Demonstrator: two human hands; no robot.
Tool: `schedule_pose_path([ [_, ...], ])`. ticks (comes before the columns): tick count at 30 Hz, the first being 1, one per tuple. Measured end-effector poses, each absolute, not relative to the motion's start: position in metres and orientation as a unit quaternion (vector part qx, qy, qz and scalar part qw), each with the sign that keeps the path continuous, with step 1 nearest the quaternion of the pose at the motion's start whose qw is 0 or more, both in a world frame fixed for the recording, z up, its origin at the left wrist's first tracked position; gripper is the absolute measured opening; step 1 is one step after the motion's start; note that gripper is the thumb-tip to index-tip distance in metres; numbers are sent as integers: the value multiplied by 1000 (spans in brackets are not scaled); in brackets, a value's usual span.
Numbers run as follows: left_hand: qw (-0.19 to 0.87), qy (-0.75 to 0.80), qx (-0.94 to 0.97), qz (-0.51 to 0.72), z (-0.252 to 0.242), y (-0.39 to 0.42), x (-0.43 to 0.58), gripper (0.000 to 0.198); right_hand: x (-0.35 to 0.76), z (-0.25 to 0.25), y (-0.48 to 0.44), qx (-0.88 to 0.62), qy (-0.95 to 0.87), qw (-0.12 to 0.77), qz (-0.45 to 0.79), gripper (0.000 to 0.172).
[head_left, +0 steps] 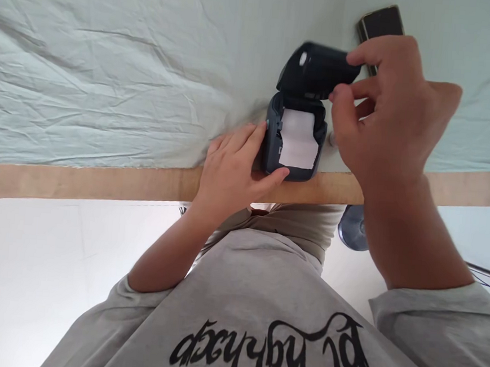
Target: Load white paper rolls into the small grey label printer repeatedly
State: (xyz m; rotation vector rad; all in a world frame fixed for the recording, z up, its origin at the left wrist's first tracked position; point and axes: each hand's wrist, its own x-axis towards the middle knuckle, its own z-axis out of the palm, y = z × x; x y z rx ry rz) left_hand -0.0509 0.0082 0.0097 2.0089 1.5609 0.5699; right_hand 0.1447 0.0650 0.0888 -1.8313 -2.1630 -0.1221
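A small dark portable label printer (268, 160) sits near the table's front edge with its cover raised. White paper (299, 140) lies in its open bay, the lower edge uneven. My left hand (236, 163) grips the printer's left side, fingertips along the side and thumb at the front corner. With thumb and forefinger, my right hand (393, 107) pinches the right end of the dark printer lid (317, 70), which stands tilted up at the back. The other fingers of that hand are curled.
A dark phone-like device (380, 24) lies behind my right hand. Pale green wrinkled cloth (130, 72) covers the table up to its wooden edge (79, 182). Beside the printer, a small pale object is partly hidden. A dark round base (354, 229) stands below the table.
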Motion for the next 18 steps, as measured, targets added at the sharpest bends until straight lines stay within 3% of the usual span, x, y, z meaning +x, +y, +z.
schedule_pose_path([
  [5, 256, 573, 746, 225, 6, 8, -52, 81, 133, 91, 77, -619, -784, -40, 1, 25],
  [8, 253, 561, 751, 238, 3, 7, -53, 83, 128, 92, 89, -594, -786, -171, 19, 38],
  [10, 253, 552, 753, 253, 2, 6, -54, 84, 124, 93, 99, -580, -785, -212, 36, 45],
  [15, 261, 543, 745, 288, 5, 4, -55, 94, 123, 106, 114, -593, -781, -167, 103, 32],
  [17, 263, 544, 742, 289, 7, 4, -55, 96, 134, 115, 109, -605, -776, -90, 157, 36],
  [18, 264, 546, 741, 288, 8, 4, -55, 96, 143, 118, 105, -603, -774, -11, 192, 38],
])
